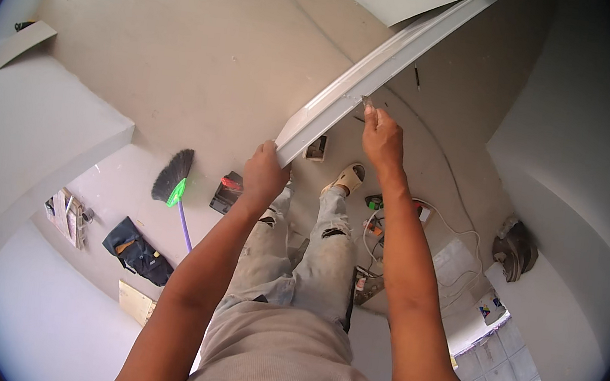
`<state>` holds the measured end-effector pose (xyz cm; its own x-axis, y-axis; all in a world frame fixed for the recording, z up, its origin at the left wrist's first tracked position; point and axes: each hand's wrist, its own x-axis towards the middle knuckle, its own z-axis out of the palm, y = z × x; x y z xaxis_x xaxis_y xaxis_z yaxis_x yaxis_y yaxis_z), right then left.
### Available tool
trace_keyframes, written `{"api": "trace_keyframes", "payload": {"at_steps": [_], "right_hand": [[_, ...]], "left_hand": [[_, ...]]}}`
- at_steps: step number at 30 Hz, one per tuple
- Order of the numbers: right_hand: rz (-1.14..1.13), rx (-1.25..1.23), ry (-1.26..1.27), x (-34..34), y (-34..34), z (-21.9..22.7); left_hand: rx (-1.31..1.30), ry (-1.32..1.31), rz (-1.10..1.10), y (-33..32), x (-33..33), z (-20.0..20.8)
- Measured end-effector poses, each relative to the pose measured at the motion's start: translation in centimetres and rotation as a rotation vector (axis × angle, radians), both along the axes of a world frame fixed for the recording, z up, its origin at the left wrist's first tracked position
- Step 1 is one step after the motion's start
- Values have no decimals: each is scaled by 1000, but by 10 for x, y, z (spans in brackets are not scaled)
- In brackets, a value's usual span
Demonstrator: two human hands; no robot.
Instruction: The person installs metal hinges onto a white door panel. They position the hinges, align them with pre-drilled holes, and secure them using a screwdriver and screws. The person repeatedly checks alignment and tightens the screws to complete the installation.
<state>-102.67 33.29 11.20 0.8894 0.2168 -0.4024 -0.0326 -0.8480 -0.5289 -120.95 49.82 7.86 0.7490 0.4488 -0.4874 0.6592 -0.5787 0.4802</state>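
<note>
Left hand (265, 174): fingers curled around near end of long pale frame (394, 71). Right hand (383, 141): fingers pinched on small metal piece (365, 101), maybe a tool, at its edge. Edge work seems underway; remainder unclear. Left of left fingers: dark tray (224, 199), then broom (173, 175).

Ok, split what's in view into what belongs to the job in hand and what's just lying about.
Belongs to the job:
Long white panel, its near end gripped by the left hand
Small tool in the right hand, its kind unclear

Seemingly just lying about:
Broom with a purple handle
Dark bag
Black box
</note>
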Motion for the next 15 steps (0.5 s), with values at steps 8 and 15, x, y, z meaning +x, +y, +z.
{"api": "trace_keyframes", "payload": {"at_steps": [8, 15], "right_hand": [[-6, -6, -70, 3, 11, -9], [29, 24, -56, 5, 8, -11]], "left_hand": [[15, 0, -18, -1, 3, 4], [-7, -7, 1, 0, 9, 10]]}}
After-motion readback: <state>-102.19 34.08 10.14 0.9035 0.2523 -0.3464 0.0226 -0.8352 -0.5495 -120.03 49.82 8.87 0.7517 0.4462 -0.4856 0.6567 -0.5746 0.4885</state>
